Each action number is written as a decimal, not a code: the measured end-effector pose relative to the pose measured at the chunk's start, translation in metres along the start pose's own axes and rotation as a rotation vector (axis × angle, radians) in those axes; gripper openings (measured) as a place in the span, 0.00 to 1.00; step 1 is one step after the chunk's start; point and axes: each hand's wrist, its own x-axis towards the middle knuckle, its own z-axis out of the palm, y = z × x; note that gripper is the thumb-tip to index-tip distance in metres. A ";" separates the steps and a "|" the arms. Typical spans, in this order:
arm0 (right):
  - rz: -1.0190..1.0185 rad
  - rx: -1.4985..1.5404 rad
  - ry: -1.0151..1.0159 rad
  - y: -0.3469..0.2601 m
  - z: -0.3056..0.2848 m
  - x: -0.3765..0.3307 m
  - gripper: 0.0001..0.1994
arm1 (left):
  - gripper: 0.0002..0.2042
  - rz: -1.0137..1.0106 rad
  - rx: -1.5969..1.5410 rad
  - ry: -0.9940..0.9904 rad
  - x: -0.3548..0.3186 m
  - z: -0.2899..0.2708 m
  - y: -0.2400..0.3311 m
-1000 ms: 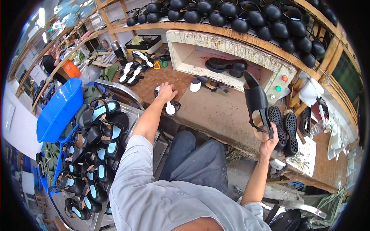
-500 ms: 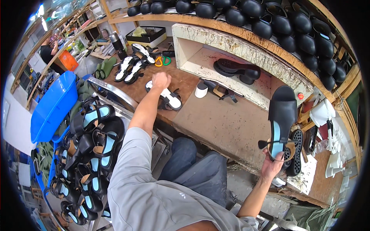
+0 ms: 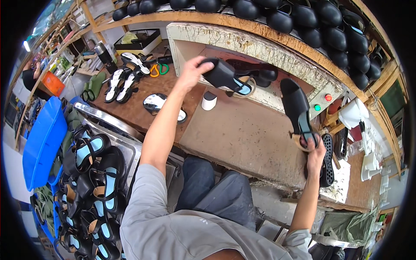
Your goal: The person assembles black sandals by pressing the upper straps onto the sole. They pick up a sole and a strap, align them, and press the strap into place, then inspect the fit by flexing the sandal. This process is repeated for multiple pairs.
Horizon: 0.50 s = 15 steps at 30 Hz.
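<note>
My left hand [image 3: 192, 74] grips the toe end of a black sandal [image 3: 220, 77] with a light blue insole and tan strap, raised in front of the white box. On the right, my right hand [image 3: 315, 149] is closed round the heel end of another black sandal [image 3: 295, 102], toe pointing up. A white block with a dark top [image 3: 209, 100] stands on the bench [image 3: 242, 134] below the left sandal. Inside the white box [image 3: 186, 41] lie dark soles [image 3: 265, 73], partly hidden by the left sandal. A white-insoled sandal [image 3: 152, 102] rests left, partly behind my left forearm.
Piled black sandals [image 3: 106, 173] stand at the left beside a blue tub [image 3: 45, 143]. More white-insoled sandals [image 3: 123, 89] and orange and green scissors [image 3: 159, 69] lie farther back. Rounded black shoes [image 3: 299, 21] line the upper shelf. Dark soles [image 3: 328, 160] stand beside my right hand.
My left hand has gone from the white-insoled sandal to the black sandal on the bench and lifted it. My right hand still holds its sandal. The view has shifted.
</note>
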 end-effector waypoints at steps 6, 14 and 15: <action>-0.078 -0.259 -0.222 0.067 0.029 0.073 0.12 | 0.16 0.124 0.080 0.207 -0.125 -0.014 0.114; -0.339 -0.425 -0.593 0.063 0.183 0.134 0.13 | 0.10 -0.321 -0.183 -0.380 -0.273 0.058 0.022; -0.340 -0.440 -0.598 0.067 0.186 0.137 0.14 | 0.10 -0.423 -0.305 -0.393 -0.286 0.067 0.000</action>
